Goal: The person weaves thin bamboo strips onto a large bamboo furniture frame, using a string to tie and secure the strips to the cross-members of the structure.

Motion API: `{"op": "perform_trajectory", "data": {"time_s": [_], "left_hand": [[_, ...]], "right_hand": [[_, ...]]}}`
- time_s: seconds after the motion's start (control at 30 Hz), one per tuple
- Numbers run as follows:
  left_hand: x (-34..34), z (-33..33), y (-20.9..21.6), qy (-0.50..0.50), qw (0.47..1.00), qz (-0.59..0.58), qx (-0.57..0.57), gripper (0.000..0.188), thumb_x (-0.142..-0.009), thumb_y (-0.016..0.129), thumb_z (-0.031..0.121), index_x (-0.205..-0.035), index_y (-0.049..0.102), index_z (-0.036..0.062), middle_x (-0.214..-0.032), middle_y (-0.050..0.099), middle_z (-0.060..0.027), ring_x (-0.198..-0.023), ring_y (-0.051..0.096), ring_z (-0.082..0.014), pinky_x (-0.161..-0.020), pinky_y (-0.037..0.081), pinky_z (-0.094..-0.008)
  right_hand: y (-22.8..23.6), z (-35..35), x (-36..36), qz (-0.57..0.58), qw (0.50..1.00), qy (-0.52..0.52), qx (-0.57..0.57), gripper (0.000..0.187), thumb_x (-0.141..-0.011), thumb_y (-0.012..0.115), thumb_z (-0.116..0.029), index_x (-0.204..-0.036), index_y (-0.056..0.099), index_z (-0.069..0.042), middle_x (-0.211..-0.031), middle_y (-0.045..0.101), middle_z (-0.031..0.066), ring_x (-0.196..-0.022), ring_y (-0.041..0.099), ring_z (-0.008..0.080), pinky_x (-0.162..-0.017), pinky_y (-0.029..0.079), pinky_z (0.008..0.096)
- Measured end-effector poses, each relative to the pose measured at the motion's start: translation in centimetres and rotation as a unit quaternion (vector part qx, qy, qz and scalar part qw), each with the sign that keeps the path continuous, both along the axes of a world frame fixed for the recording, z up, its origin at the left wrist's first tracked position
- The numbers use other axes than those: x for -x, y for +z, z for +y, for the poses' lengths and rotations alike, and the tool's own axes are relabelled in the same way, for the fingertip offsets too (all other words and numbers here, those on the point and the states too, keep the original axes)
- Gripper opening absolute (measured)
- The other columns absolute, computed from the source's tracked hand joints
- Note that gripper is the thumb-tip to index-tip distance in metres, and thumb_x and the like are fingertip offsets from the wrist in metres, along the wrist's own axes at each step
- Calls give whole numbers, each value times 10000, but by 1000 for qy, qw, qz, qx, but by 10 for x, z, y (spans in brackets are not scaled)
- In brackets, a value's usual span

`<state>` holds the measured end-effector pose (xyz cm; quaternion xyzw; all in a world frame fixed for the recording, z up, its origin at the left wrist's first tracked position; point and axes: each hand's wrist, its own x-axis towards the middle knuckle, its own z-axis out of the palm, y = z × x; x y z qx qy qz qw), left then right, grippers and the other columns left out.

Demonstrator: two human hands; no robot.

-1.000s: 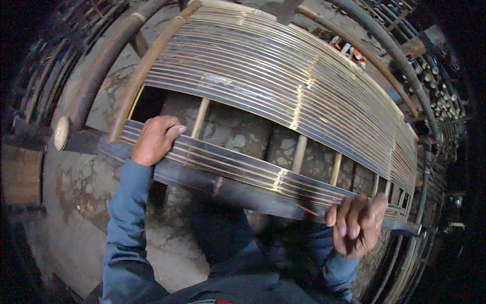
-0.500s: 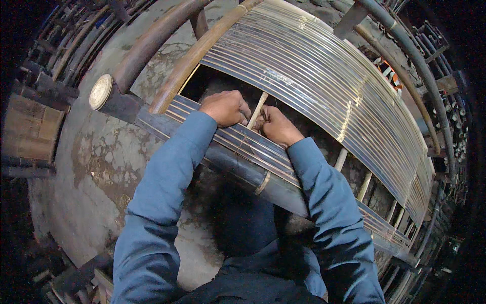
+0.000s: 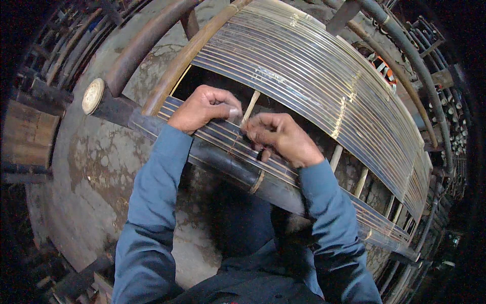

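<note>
Both hands on the slat frame's near rail

Left hand curls over the slats; right hand pinches a thin strip beside it; frame spans the centre.

Open gap between the slat panel and near slat band; thin cross sticks divide it. Both hands occupy its left end.
</note>
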<state>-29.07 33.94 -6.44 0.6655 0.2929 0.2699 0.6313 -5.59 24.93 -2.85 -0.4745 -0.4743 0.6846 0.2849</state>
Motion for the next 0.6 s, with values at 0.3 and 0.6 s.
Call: {"op": "perform_trajectory", "data": {"time_s": [0.3,0.6], "left_hand": [[7,9,2,40,997,63,-4,250,-922,761,225,-782,736,20,-704,656,28,-682,529,-35,-637,426,-254],[-9,-9,-3,-7,993,96,-63,169,-886,763,151,-979,766,10,-828,736,-30,-765,654,-93,-736,531,-275]], "right_hand": [[86,-238,-219,7,832,-492,-256,451,-894,635,-248,-1210,625,75,-1260,636,202,-1206,596,346,-1092,440,466],[160,-633,-408,-110,573,-748,-315,435,-933,649,-214,-1324,675,-25,-762,623,92,-728,598,255,-657,523,433]]}}
